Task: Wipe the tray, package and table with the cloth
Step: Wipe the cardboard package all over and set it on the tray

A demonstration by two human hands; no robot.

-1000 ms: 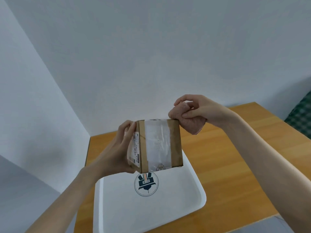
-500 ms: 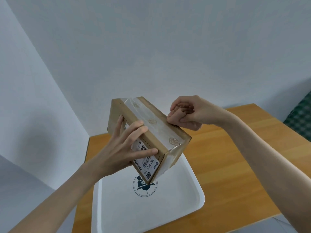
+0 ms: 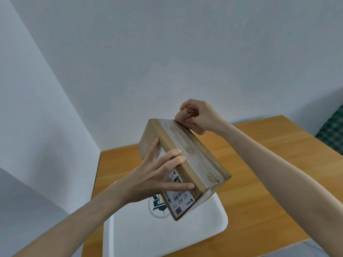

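A pale wall (image 3: 167, 52) fills most of the view, meeting in a corner behind a wooden tabletop (image 3: 269, 149) that runs across the lower right. On the tabletop's near left part lies a white plastic tray (image 3: 167, 234) with a dark round emblem (image 3: 157, 206) printed at its middle, partly hidden. Held in the air above the tray, tilted with its far end higher, is a brown cardboard package (image 3: 185, 164); clear tape with printed round marks runs along its upper face, and a white shipping label (image 3: 178, 199) with barcodes covers the side turned to the camera. The left hand (image 3: 148, 179) grips that labelled side, fingers spread flat across it and wrapped to the edge. The right hand (image 3: 196, 115) is closed in a fist around a bunched pinkish-brown cloth (image 3: 185, 115), which is pressed against the package's far upper corner. A patch of green checked fabric (image 3: 332, 132) shows at the right edge.
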